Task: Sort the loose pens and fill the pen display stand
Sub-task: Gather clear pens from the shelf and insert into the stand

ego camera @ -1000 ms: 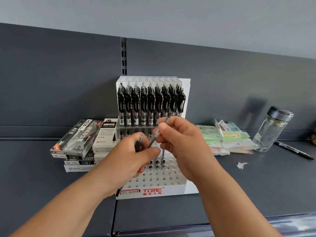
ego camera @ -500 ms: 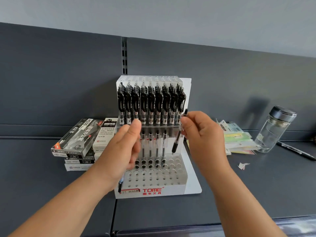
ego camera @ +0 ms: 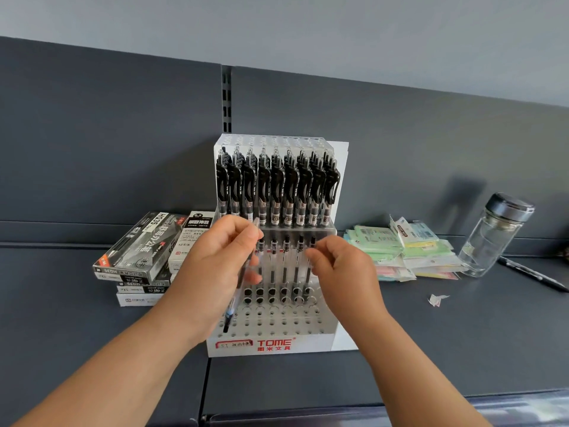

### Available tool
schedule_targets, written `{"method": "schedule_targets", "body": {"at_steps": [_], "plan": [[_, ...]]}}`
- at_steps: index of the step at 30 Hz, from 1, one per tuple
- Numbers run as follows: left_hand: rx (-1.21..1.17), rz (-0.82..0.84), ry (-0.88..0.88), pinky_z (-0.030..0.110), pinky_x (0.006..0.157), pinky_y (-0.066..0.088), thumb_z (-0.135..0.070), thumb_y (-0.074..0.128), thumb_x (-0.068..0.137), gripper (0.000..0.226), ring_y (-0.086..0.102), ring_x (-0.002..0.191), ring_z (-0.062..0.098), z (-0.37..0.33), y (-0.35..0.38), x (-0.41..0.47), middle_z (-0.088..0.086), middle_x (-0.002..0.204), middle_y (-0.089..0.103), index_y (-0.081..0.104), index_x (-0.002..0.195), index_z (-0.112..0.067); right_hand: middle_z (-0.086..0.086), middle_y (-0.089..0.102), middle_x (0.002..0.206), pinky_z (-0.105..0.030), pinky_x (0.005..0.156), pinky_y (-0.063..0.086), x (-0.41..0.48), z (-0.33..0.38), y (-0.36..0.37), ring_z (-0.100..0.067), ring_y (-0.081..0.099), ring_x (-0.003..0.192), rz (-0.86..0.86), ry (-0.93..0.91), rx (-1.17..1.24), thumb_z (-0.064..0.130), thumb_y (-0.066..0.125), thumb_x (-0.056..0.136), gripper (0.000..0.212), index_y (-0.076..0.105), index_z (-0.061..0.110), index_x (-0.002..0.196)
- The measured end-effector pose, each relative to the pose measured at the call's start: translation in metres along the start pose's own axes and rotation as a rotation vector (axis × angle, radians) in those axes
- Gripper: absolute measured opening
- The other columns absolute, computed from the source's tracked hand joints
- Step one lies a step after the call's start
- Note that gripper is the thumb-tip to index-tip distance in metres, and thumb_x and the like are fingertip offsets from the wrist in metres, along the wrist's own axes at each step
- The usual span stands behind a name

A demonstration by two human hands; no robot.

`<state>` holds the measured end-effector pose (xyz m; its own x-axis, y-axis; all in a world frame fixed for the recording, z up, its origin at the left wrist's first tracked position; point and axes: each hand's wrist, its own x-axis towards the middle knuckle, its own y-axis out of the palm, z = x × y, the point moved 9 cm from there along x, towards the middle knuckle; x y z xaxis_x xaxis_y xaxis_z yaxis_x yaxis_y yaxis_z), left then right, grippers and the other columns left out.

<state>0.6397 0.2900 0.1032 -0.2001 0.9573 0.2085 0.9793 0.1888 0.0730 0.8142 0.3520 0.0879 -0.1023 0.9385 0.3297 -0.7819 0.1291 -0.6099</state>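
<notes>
I see left grip [ego camera: 221, 266] curled round a clear-barrelled loose pen [ego camera: 232, 306] slanting before the white perforated display stand [ego camera: 308, 343], right grip [ego camera: 338, 272] pinching a seated pen [ego camera: 312, 241] at the middle row's right edge, front holes free.

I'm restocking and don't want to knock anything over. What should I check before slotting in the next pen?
1. Next pen in hand: ok. The left hand grips a clear-barrelled black-tipped pen, tip down.
2. Empty holes: ok. The white perforated plastic display stand has open front rows.
3. Right hand clear of the rightmost middle-row pen: cannot tell.
4. Other middle-row pens upright: ok.
5. Back tier of black-clipped pens full: ok.
</notes>
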Motion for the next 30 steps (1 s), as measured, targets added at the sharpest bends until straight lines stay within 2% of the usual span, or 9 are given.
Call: {"method": "schedule_targets", "body": {"at_steps": [3, 6, 8, 10, 14, 18, 20, 26, 30], "plan": [[-0.039, -0.035, -0.005, 0.031, 0.069, 0.052, -0.024, 0.058, 0.087, 0.014, 0.052, 0.072, 0.014, -0.003, 0.000, 0.000, 0.005, 0.077, 0.054, 0.067, 0.080, -0.015, 0.009, 0.053, 0.059, -0.024, 0.053, 0.037, 0.001, -0.001, -0.002, -0.007, 0.048, 0.058, 0.032, 0.021, -0.072, 0.033, 0.057, 0.093, 0.017, 0.060, 0.020, 0.082], [-0.065, -0.107, 0.005, 0.027, 0.064, 0.044, -0.022, 0.061, 0.086, 0.011, 0.052, 0.064, 0.008, -0.006, -0.004, 0.001, -0.003, 0.070, 0.061, 0.067, 0.082, -0.014, 0.010, 0.060, 0.071, -0.022, 0.060, 0.045, -0.006, 0.005, -0.018, -0.004, 0.055, 0.067, -0.068, -0.006, -0.009, 0.035, 0.058, 0.092, 0.012, 0.060, 0.024, 0.086], [-0.187, -0.141, -0.016, 0.024, 0.058, 0.047, -0.016, 0.059, 0.088, 0.010, 0.054, 0.060, 0.008, -0.004, -0.005, 0.002, -0.003, 0.065, 0.062, 0.065, 0.081, -0.010, 0.011, 0.059, 0.067, -0.015, 0.057, 0.043, -0.011, 0.011, -0.027, -0.004, 0.053, 0.063, -0.093, -0.028, 0.098, 0.033, 0.057, 0.092, 0.012, 0.059, 0.027, 0.081], [-0.327, -0.163, -0.032, 0.023, 0.056, 0.052, -0.011, 0.057, 0.089, 0.010, 0.059, 0.062, 0.011, -0.003, -0.003, 0.002, 0.000, 0.066, 0.064, 0.061, 0.081, -0.009, 0.011, 0.059, 0.066, -0.015, 0.058, 0.046, -0.014, 0.012, -0.022, -0.005, 0.054, 0.061, 0.030, 0.034, 0.282, 0.033, 0.057, 0.091, 0.014, 0.061, 0.025, 0.080], [-0.443, -0.185, -0.033, 0.024, 0.061, 0.056, -0.007, 0.054, 0.091, 0.010, 0.065, 0.067, 0.016, -0.004, 0.005, 0.001, 0.005, 0.072, 0.067, 0.059, 0.083, -0.008, -0.004, 0.065, 0.081, -0.024, 0.063, 0.052, -0.028, 0.012, -0.002, -0.014, 0.061, 0.066, 0.357, 0.253, 0.946, 0.027, 0.068, 0.085, 0.019, 0.063, 0.011, 0.093], [-0.486, -0.215, -0.108, 0.026, 0.060, 0.057, -0.011, 0.058, 0.089, 0.005, 0.067, 0.066, 0.016, 0.005, 0.008, 0.000, 0.004, 0.069, 0.067, 0.057, 0.084, -0.010, -0.006, 0.066, 0.080, -0.023, 0.063, 0.053, -0.026, 0.016, -0.019, -0.014, 0.062, 0.065, 0.342, 0.193, 1.161, 0.009, 0.068, 0.075, 0.019, 0.066, 0.013, 0.093], [-0.439, -0.206, -0.159, 0.028, 0.059, 0.057, -0.017, 0.060, 0.088, 0.008, 0.065, 0.063, 0.015, 0.011, 0.012, -0.002, 0.002, 0.067, 0.065, 0.057, 0.081, -0.013, -0.007, 0.063, 0.077, -0.023, 0.062, 0.053, -0.023, 0.017, -0.027, -0.014, 0.062, 0.063, 0.300, 0.159, 1.174, 0.004, 0.069, 0.074, 0.021, 0.065, 0.012, 0.092], [-0.159, -0.081, -0.253, 0.029, 0.061, 0.051, -0.032, 0.061, 0.084, 0.022, 0.062, 0.061, 0.015, 0.024, 0.028, -0.010, 0.004, 0.067, 0.065, 0.061, 0.078, -0.011, 0.003, 0.064, 0.073, -0.023, 0.064, 0.051, -0.011, 0.017, -0.047, -0.008, 0.061, 0.066, 0.137, 0.096, 1.173, 0.021, 0.062, 0.073, 0.010, 0.060, 0.014, 0.079], [0.361, -0.023, -0.129, 0.034, 0.076, 0.052, -0.037, 0.057, 0.089, 0.021, 0.065, 0.082, 0.016, 0.028, 0.028, -0.014, 0.000, 0.087, 0.069, 0.067, 0.090, -0.018, 0.004, 0.066, 0.066, -0.023, 0.064, 0.053, 0.000, 0.009, -0.078, -0.009, 0.062, 0.064, -0.072, 0.054, 1.016, 0.008, 0.061, 0.088, 0.013, 0.059, 0.015, 0.077]]}}
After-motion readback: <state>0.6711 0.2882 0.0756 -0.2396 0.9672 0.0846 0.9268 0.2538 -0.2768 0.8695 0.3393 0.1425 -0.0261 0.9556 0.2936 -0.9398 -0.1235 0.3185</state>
